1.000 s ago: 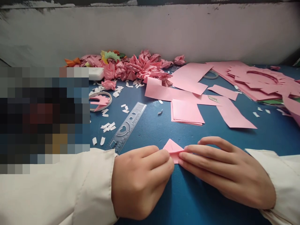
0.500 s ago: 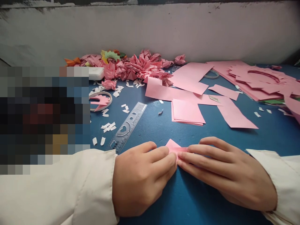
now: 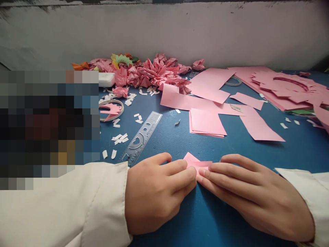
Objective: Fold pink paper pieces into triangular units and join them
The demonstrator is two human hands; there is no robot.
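Flap [image 3: 204, 163] shifted outward to the right since earlier: one small pink paper [image 3: 190, 157], between left hand [image 3: 159, 193] and right hand [image 3: 259, 192], both pinching it; apparent step, folding; next requirement, likely, careful creasing.

No text, label, brand, number or sign is legible in this view, any fine markings on the clear plastic ruler [image 3: 144, 137] being too small to read.
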